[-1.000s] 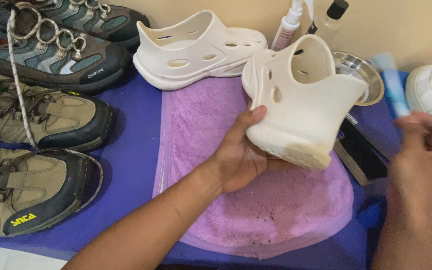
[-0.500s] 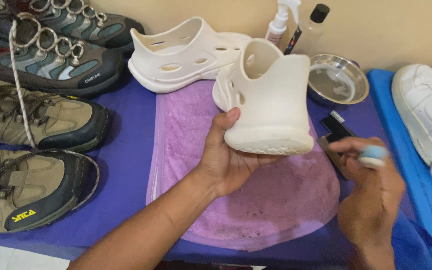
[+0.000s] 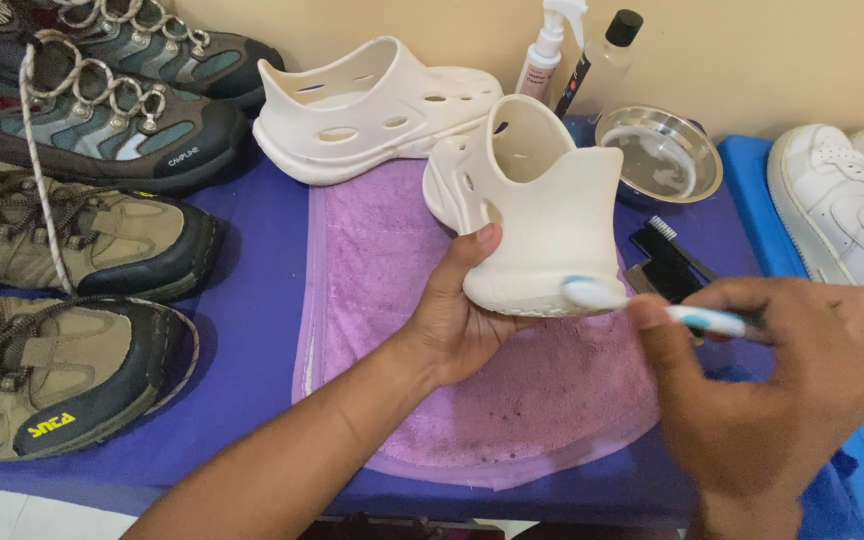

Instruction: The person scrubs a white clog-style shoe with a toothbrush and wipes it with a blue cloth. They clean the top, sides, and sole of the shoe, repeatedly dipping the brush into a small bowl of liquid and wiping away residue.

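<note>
4 laced hiking shoes [image 3: 62, 240] line the left edge of the desk [image 3: 252, 330], which is draped in a purple-blue cloth; none of them is touched. Just right of them a lilac towel [image 3: 552, 400] lies flat with dark specks near its front edge, and a cream foam clog [image 3: 372, 105] rests on its side at the towel's far end.

Above the towel, the left hand [image 3: 452, 320] holds up a 2nd cream clog [image 3: 537, 220], heel toward the camera — thumb pressed on the side wall by the vent holes, fingers curled underneath around the sole. This moulded foam shoe looks very light and springy, stiff enough to keep its shape yet likely to give under a hard squeeze. Its surface seems smooth and could turn slippery when wet, so the thick sole and the side wall are the sound places to grip, not the thin collar.

Further right, the right hand [image 3: 772, 380] is closed around the handle of a white and blue toothbrush [image 3: 652, 305], whose head touches the sole's rear edge. Behind stand a spray bottle [image 3: 549, 50], a black-capped bottle [image 3: 607, 55] and a steel bowl [image 3: 660, 155] — a black brush [image 3: 667, 260] lies near. White sneakers [image 3: 842, 210] sit at the far right.
</note>
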